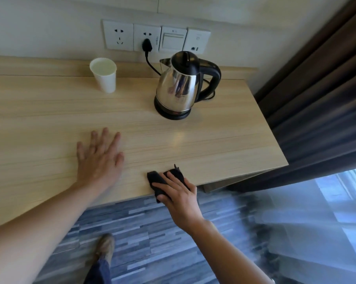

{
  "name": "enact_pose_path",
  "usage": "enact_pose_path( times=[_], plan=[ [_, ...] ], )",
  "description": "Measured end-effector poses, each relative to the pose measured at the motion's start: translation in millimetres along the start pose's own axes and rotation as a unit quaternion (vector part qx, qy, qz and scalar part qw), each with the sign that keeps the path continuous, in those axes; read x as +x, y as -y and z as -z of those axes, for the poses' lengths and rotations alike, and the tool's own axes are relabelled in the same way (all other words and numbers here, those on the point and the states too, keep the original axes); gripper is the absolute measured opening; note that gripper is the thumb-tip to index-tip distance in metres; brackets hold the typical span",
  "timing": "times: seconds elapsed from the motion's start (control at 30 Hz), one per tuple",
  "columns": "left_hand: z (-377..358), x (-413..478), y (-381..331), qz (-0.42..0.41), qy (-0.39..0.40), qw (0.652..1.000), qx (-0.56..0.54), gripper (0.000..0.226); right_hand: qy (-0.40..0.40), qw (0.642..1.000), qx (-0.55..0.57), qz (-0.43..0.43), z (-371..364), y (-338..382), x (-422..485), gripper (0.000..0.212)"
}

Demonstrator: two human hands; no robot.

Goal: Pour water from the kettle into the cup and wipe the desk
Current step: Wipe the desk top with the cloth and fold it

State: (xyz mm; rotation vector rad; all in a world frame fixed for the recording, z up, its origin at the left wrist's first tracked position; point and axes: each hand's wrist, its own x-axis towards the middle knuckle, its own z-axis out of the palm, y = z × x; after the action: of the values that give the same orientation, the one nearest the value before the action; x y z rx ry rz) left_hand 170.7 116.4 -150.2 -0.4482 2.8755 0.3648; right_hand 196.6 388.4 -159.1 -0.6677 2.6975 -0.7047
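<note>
A steel kettle [180, 89] with a black lid and handle stands on its black base at the back right of the wooden desk [40, 119]. A white paper cup [104, 75] holding water stands upright at the back, left of the kettle. My left hand [100, 158] lies flat on the desk with fingers spread, holding nothing. My right hand [178, 196] presses a black cloth [156, 179] onto the desk's front edge, its fingers over the cloth.
The kettle's black cord runs to a plug [146, 45] in the wall socket panel behind the desk. A dark curtain [316, 99] hangs right of the desk. Grey plank floor and my shoe [105, 245] lie below the front edge.
</note>
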Motion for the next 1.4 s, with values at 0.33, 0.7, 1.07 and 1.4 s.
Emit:
enact_pose_path(
  times=[0.33, 0.7, 1.07, 1.4],
  plan=[
    [-24, 11, -94, -0.083, 0.029, 0.996, -0.006, 0.065, -0.062, 0.774, 0.580, -0.247, 100, 12, -23, 0.046],
    [-29, 16, -94, -0.088, 0.040, 0.995, 0.024, 0.067, -0.024, 0.992, -0.043, -0.112, 133, -71, 162, 0.052],
    [-25, 17, -96, -0.082, 0.044, 0.995, 0.036, 0.066, 0.094, 0.967, -0.236, -0.028, 126, -115, 186, 0.058],
    [-29, 17, -98, -0.067, 0.033, 0.996, 0.057, 0.067, 0.084, 0.976, -0.197, -0.037, 105, -108, 153, 0.059]
  ],
)
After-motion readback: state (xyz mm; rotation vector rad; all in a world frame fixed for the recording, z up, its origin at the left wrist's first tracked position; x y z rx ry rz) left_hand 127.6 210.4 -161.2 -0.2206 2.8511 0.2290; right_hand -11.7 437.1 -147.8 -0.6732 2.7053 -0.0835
